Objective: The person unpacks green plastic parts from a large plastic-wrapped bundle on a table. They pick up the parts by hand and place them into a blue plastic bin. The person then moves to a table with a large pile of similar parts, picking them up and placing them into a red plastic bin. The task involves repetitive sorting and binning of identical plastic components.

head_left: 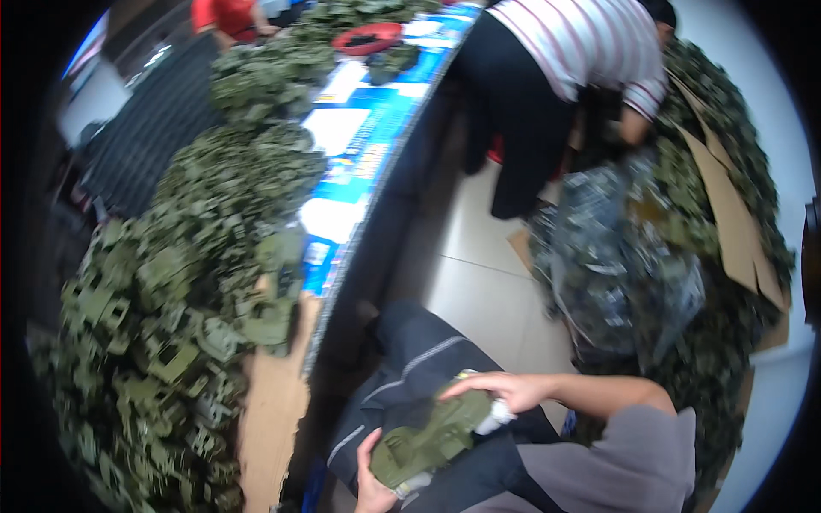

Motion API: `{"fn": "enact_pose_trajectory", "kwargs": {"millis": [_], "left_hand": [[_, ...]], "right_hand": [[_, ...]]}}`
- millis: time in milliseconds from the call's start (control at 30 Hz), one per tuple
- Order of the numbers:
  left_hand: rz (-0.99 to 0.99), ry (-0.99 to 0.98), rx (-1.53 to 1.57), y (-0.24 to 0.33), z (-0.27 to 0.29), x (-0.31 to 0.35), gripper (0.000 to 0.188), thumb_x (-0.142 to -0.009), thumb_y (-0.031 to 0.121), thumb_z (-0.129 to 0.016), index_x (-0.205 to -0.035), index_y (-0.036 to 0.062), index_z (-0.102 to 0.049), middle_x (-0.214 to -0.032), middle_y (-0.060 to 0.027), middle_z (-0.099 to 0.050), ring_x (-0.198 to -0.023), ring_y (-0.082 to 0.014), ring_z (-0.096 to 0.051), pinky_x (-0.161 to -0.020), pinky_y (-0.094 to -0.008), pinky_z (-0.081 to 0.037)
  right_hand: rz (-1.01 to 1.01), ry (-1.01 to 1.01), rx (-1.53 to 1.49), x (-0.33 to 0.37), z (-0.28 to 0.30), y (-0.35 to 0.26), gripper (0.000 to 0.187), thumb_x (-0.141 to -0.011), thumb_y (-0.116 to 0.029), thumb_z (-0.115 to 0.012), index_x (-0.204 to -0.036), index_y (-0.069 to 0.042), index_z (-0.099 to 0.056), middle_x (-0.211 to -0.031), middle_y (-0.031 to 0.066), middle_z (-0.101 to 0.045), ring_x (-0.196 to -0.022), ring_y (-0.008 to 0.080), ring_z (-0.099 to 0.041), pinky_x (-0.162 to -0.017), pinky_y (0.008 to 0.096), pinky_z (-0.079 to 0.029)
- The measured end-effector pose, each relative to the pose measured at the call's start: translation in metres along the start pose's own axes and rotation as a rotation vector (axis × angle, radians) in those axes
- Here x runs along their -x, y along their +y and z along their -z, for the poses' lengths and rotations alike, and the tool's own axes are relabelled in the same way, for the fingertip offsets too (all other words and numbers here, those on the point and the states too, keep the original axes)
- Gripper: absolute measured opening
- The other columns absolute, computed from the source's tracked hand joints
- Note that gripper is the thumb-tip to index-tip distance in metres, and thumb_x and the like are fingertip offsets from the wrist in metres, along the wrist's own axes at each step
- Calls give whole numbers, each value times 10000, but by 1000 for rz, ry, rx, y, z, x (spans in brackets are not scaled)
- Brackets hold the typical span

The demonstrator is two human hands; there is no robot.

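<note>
Over my lap I hold an olive-green moulded plastic part (pixel 432 439), long and tilted, with one end in each hand. My left hand (pixel 373 480) is closed around its lower left end. At the upper right end, my right hand (pixel 510 390) grips it with the fingers over the top. Whitish wrapping (pixel 494 417) shows by my right fingers; blur hides what it is. The underside of the part is hidden.
Left of me, a large heap of similar green parts (pixel 171 342) covers a cardboard-topped table (pixel 272 410). A red tray (pixel 368 38) sits farther along. Ahead right, a person in a striped shirt (pixel 573 38) bends beside plastic bags (pixel 607 256) and a torn carton (pixel 727 205) of green parts.
</note>
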State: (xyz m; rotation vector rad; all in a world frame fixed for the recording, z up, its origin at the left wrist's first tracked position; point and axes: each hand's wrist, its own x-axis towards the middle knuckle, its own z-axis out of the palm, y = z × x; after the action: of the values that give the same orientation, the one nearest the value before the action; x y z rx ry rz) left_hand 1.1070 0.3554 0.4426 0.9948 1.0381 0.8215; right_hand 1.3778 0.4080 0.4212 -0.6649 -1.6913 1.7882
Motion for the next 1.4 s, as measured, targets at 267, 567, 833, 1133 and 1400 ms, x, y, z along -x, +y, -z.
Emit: {"fn": "enact_pose_trajectory", "kwargs": {"millis": [267, 567, 833, 1133, 1400], "left_hand": [[-223, 76, -562, -18, 15, -16, 1207, -449, 190, -844, -1319, 50, -20, -1102, -134, -457, -978, -218, -502, -862, -320, -398], [-476, -291, -1141, 6, -30, -58, 872, -525, 179, -742, -1262, -5, -313, -1074, -162, -517, -1004, -307, -495, -871, -408, -372], [-774, 99, -1102, 40, -14, -70, 816, -606, 159, -711, -1296, 73, -283, -1179, -181, -450, -1141, -326, -379, -938, -414, -309], [-658, 256, -1008, 36, -3, -70, 700, -701, 168, -671, -1271, -1, -301, -1223, -183, -409, -1160, -301, -376, -992, -403, -238], [-947, -295, -1075, 74, -71, -151, 971, -500, 259, -801, -1256, -21, -260, -1092, -189, -491, -1005, -304, -489, -838, -379, -398]], "right_hand": [[108, 192, 274, -6, 4, -10, 492, -655, -130, -681, -1113, -81, -508, -1064, 82, -556, -1032, 250, -495, -968, 387, -272], [20, 87, 579, -2, -4, -15, 619, -582, -86, -660, -1165, -160, -469, -962, 145, -463, -811, 321, -537, -689, 367, -456], [103, 476, 648, -4, 62, -35, 483, -647, -179, -708, -1087, -101, -525, -1089, 114, -522, -965, 232, -529, -839, 327, -408], [531, 886, -311, -113, 161, -43, 459, -735, 115, -477, -1154, -63, -421, -1079, 71, -486, -963, 170, -517, -767, 265, -461], [515, 569, 538, -10, 60, -62, 535, -629, -68, -666, -1118, -49, -449, -923, 138, -547, -800, 292, -568, -678, 344, -459]]}}
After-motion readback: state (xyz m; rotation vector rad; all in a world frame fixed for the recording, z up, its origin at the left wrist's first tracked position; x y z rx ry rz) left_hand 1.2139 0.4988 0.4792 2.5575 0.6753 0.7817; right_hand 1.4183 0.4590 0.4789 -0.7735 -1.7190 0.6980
